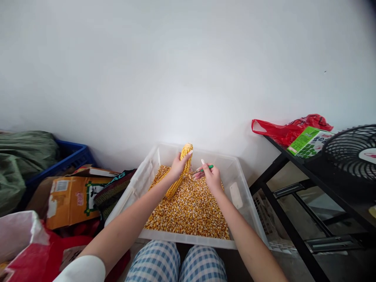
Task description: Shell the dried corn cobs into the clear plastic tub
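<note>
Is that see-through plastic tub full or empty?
Partly full: loose corn kernels lie heaped in the tub, and its bare walls show above them.

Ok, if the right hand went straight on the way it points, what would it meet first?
The right hand would probably meet the corn cob held in the left hand; the gap's depth is unclear.

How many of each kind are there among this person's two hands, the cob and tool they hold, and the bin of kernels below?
Hands: 2 (left hand, right hand)
Held corn cob: 1
Green-handled tool: 1
Translucent bin: 1
Total: 5, leaving out loose kernels, too many to count
</note>
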A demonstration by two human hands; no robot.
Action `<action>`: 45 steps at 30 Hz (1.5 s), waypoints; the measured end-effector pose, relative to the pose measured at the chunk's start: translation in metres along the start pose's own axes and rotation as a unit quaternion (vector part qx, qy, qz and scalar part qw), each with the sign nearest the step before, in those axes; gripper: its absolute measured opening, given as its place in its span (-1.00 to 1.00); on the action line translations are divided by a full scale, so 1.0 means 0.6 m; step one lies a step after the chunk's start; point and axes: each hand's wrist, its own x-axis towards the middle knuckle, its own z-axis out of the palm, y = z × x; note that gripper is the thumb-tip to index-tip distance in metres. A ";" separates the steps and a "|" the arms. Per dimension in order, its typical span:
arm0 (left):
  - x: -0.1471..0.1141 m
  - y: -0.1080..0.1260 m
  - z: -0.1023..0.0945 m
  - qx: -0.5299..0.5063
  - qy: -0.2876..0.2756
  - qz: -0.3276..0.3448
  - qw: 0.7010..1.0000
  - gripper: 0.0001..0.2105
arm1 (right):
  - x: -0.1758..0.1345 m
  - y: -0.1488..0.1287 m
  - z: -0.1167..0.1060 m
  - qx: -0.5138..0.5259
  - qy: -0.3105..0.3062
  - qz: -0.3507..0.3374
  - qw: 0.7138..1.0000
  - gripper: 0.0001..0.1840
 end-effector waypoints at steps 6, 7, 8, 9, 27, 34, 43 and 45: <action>0.001 0.000 -0.001 -0.032 0.001 -0.017 0.999 -0.55 | -0.004 0.001 0.007 0.027 -0.004 0.003 1.000 -0.55; 0.001 0.000 -0.001 -0.028 -0.001 -0.017 0.999 -0.54 | -0.004 0.003 0.007 0.032 -0.012 0.015 0.999 -0.55; 0.001 -0.001 -0.001 -0.025 -0.002 -0.017 1.000 -0.54 | -0.004 0.004 0.007 0.037 -0.024 0.029 0.999 -0.55; 0.001 -0.002 -0.001 -0.023 -0.005 -0.016 1.000 -0.53 | -0.004 0.005 0.008 0.041 -0.037 0.043 0.998 -0.55; -0.009 0.002 0.004 0.023 -0.001 0.041 0.999 -0.61 | -0.002 0.017 0.010 0.014 -0.016 0.018 1.000 -0.53; -0.012 -0.004 0.005 0.079 -0.001 0.090 0.993 -0.64 | -0.007 0.016 0.009 -0.029 -0.044 0.050 0.997 -0.57; 0.001 -0.001 -0.002 -0.038 -0.010 -0.012 0.999 -0.57 | -0.003 0.006 0.011 0.027 0.053 -0.026 0.998 -0.57; 0.004 -0.003 -0.003 -0.048 -0.009 -0.022 0.999 -0.56 | -0.004 0.008 0.012 0.024 0.052 -0.027 0.998 -0.56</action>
